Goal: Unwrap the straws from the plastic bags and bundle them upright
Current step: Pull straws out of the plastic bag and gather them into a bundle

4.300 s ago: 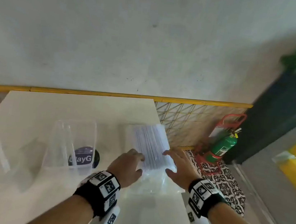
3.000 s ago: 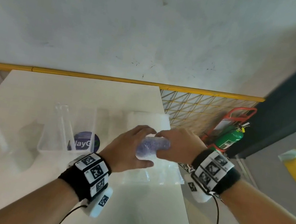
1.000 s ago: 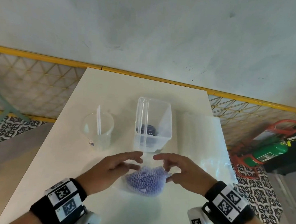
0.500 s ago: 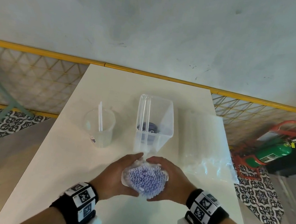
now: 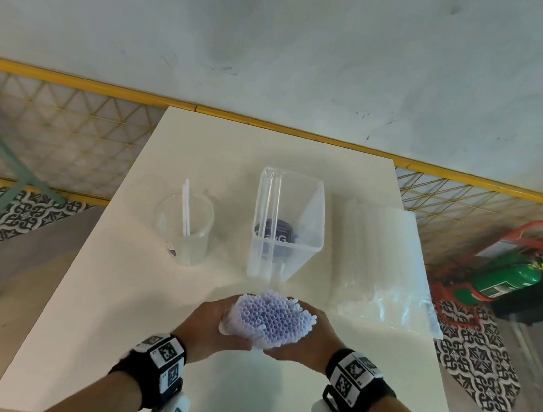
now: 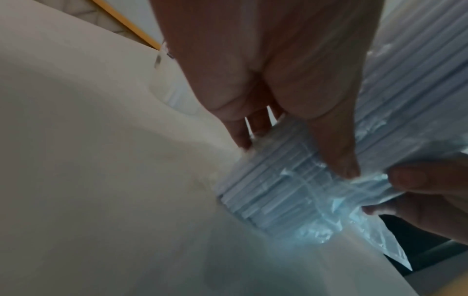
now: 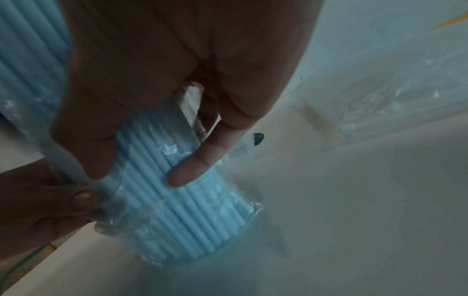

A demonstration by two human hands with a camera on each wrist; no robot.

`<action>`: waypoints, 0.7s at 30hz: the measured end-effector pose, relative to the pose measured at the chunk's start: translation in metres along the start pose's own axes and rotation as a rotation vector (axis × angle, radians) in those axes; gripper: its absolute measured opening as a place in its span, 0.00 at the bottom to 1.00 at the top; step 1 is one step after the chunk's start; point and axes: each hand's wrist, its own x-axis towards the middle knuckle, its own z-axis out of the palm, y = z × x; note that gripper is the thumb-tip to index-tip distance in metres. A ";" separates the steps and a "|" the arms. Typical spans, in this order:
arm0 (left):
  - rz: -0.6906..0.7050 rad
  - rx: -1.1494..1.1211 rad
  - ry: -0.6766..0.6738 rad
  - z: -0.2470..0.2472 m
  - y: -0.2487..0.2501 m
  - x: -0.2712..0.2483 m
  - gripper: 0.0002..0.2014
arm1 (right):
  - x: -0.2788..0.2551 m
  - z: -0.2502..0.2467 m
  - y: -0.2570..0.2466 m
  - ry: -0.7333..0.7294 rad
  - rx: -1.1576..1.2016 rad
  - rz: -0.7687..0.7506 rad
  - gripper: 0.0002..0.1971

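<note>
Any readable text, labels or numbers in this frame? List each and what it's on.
"ayG": white letters, cut off on the left, on a dark round label seen through the clear rectangular container.
Small sticker on the clear cup: too small to read.
Fire extinguisher label: too blurred to read.
Wristband squares: coded patterns, no words.

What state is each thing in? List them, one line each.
Straws: upright on the table, gripped from both sides.
Bag: still wrapped round the straws' lower part.
Left hand: curled round the straws.
Right hand: curled round the straws.
Cup: upright, one straw inside.
Box: upright, open, nearly empty.
Second pack: lying flat, unopened.
</note>
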 end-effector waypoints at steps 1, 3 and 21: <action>0.007 0.017 0.016 0.000 -0.001 0.000 0.32 | 0.002 0.003 0.000 -0.012 -0.038 0.020 0.27; 0.032 0.048 0.034 0.001 -0.005 0.002 0.40 | 0.007 0.008 0.003 -0.014 -0.063 0.051 0.23; -0.088 -0.003 0.191 0.025 -0.019 0.006 0.27 | 0.015 0.008 0.003 -0.094 -0.088 -0.129 0.33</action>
